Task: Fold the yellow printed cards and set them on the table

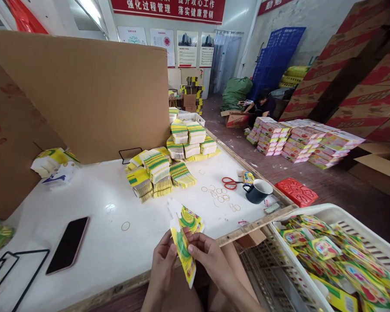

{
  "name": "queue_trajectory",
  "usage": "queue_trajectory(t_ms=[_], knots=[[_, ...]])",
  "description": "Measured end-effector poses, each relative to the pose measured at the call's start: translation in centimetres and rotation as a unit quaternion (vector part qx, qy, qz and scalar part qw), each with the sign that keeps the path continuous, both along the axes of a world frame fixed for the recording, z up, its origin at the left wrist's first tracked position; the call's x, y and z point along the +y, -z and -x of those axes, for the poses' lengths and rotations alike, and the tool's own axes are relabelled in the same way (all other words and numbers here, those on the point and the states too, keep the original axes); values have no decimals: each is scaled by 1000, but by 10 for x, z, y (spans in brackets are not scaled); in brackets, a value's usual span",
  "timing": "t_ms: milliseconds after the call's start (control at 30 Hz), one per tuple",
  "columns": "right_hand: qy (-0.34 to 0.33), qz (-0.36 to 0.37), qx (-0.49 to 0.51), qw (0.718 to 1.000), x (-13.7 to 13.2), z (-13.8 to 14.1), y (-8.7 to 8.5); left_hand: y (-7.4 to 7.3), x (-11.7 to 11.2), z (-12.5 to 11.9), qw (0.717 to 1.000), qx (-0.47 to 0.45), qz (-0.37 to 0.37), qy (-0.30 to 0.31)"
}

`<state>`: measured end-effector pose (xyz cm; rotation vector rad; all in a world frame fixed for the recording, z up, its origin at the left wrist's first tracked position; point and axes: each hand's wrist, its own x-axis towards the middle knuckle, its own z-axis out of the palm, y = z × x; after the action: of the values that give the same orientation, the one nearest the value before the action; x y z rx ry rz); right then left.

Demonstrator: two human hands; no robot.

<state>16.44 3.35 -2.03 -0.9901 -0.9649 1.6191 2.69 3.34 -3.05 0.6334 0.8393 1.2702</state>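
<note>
A yellow-green printed carton (183, 251), partly folded with white flaps, is held over the table's front edge. My left hand (164, 255) pinches its left side, and my right hand (208, 255) grips the right side with thumb and fingers closed. Another yellow-green printed piece (191, 220) shows just behind it; whether the two are joined I cannot tell. Beyond my hands, bundles of flat yellow-green cartons (156, 167) are stacked on the white table (100, 195).
Loose rubber bands (219, 197), red-handled scissors (229, 183) and a dark mug (258, 191) lie to the right. A phone (68, 245) and black wire rack (19, 264) are at left. A white basket (328, 209) holds printed cartons. A person (263, 106) crouches at the back.
</note>
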Motion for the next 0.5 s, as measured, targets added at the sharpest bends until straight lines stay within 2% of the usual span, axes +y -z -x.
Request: queue_trajectory(t_ms=[67,133,200,267,300,367,433,500], knots=[[12,-10,-40,999,-1,1,3,0,-2,-1,1000,-20,-5,14],[43,-28,-140,989,-2,1,4,-1,-4,-3,999,-43,-5,21],[94,-79,-271,955,-4,-1,-1,-3,-6,-4,998,-62,6,30],[119,-179,-363,907,-4,-5,-10,-7,-6,-5,996,-70,32,50],[107,-235,-385,886,-4,-7,-17,-9,-7,-5,995,-69,46,63],[40,-315,-402,859,-2,-11,-30,-13,-7,-4,992,-65,61,87],[-25,-326,-412,851,0,-13,-40,-15,-8,-3,991,-63,62,96],[-45,-305,-415,856,2,-14,-45,-16,-9,-2,992,-55,65,98]])
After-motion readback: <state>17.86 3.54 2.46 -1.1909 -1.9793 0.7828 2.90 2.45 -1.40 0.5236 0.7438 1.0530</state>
